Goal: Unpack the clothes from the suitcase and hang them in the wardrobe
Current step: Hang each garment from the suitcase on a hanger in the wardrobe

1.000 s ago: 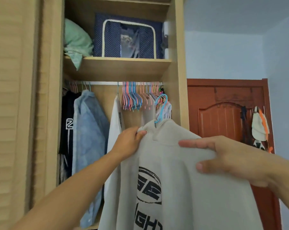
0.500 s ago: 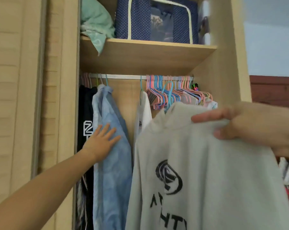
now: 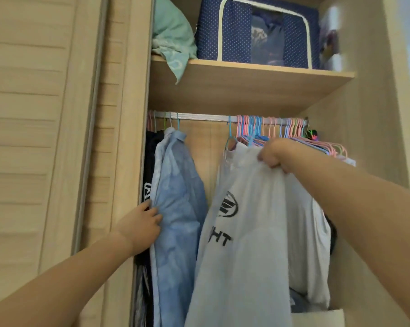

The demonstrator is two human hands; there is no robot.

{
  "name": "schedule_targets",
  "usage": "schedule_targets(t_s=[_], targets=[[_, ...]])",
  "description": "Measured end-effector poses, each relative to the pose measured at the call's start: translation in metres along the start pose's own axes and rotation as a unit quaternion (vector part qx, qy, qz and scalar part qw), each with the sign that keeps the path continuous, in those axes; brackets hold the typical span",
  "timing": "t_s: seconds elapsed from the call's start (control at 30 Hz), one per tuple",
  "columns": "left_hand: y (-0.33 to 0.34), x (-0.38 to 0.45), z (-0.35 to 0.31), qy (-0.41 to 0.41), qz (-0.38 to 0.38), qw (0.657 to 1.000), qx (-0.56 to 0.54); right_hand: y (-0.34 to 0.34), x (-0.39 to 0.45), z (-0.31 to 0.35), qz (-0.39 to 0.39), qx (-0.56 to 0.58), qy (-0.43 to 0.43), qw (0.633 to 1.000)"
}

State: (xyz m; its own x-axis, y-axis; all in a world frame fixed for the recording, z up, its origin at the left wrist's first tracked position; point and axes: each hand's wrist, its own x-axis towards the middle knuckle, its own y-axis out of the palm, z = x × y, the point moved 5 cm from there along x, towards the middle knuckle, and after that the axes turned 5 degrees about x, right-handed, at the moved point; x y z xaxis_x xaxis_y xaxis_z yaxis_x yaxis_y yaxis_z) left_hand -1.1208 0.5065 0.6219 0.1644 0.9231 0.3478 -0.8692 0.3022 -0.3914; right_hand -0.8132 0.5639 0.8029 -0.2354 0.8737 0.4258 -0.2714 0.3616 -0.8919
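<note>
Wardrobe (image 3: 251, 90) open, rail (image 3: 206, 117) at 12 o'clock. Right hand (image 3: 275, 154) pinches grey sweatshirt (image 3: 251, 232) shoulder, hanging below rail. Left hand (image 3: 140, 225), fingers curled, presses blue shirt (image 3: 178, 208) toward 9. Sweatshirt soft, light, floppy; hold near hanger.

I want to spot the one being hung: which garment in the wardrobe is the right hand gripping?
The pale grey sweatshirt with black lettering. The right hand grips its shoulder near the rail; the left hand only touches the blue shirt.
</note>
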Motion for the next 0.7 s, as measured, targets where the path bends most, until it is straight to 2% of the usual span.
schedule_targets(t_s=[0.1,0.13,0.2,0.27,0.37,0.43,0.5,0.57,0.7], targets=[[-0.003,-0.009,0.011,0.004,-0.158,0.987,0.005,-0.002,0.014,-0.037,-0.041,0.016,0.045,0.998],[-0.006,-0.011,0.02,-0.017,-0.215,0.976,-0.001,-0.005,0.017,-0.041,-0.057,0.014,0.058,0.997],[-0.009,-0.011,0.05,-0.088,-0.271,0.958,-0.023,-0.008,0.018,-0.027,-0.094,0.042,0.038,0.994],[-0.018,-0.008,0.081,-0.164,-0.278,0.946,-0.042,-0.006,0.024,-0.003,-0.095,0.072,-0.012,0.993],[-0.028,0.007,0.108,-0.228,-0.294,0.923,-0.097,-0.012,0.047,0.021,-0.098,0.162,-0.027,0.981],[-0.036,0.019,0.119,-0.281,-0.32,0.892,-0.148,-0.023,0.065,0.033,-0.114,0.178,-0.035,0.977],[-0.042,0.027,0.13,-0.353,-0.352,0.845,-0.191,-0.033,0.085,0.047,-0.137,0.149,-0.033,0.979],[-0.042,0.032,0.134,-0.401,-0.372,0.813,-0.201,-0.041,0.101,0.065,-0.127,0.09,-0.03,0.987],[-0.035,0.036,0.132,-0.404,-0.408,0.799,-0.179,-0.054,0.147,0.097,-0.161,0.039,-0.048,0.985]])
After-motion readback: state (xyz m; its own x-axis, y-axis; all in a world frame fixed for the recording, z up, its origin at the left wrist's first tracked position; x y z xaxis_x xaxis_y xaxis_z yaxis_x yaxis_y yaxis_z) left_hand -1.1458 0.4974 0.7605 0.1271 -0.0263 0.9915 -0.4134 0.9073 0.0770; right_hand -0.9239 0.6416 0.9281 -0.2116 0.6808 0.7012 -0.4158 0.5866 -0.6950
